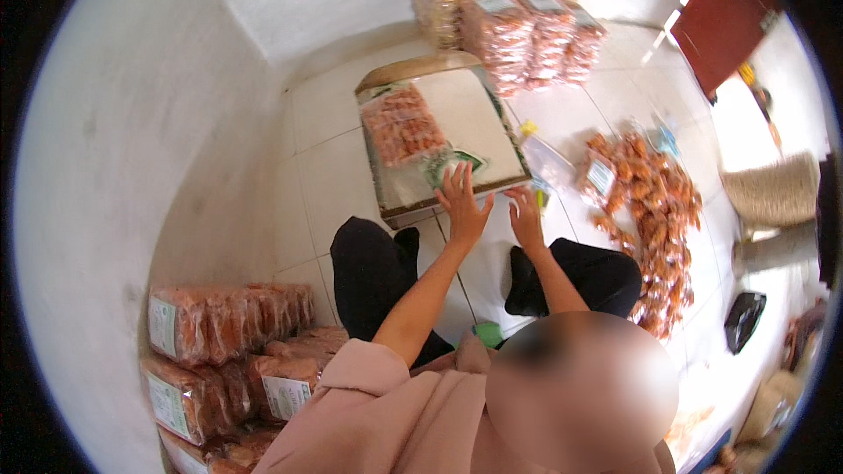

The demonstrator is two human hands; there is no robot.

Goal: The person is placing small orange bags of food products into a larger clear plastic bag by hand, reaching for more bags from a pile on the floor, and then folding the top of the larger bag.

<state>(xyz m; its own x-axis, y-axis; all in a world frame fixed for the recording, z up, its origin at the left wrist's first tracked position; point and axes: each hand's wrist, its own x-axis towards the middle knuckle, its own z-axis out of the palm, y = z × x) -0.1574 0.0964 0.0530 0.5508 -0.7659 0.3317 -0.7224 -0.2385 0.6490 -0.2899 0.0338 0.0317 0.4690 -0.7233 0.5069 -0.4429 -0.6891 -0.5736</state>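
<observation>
A low table (470, 110) with a white top and a brown rim stands on the floor before my knees. On its left half lies a clear plastic bag (404, 125) filled with rows of small orange-brown packets. The near end of that bag is flat and printed green and white (454, 167). My left hand (464, 204) reaches over the table's near edge, fingers spread, with the tips at the green print. Close beside it, my right hand (526, 218) is at the near right corner, fingers apart and nothing seen in them.
Loose orange-brown packets (654, 211) are heaped on the tiled floor to the right, beside a filled bag (599, 175). Filled bags (233, 325) are stacked at my lower left. More stacked bags (496, 22) stand against the far wall. A black plastic bag (745, 320) lies far right.
</observation>
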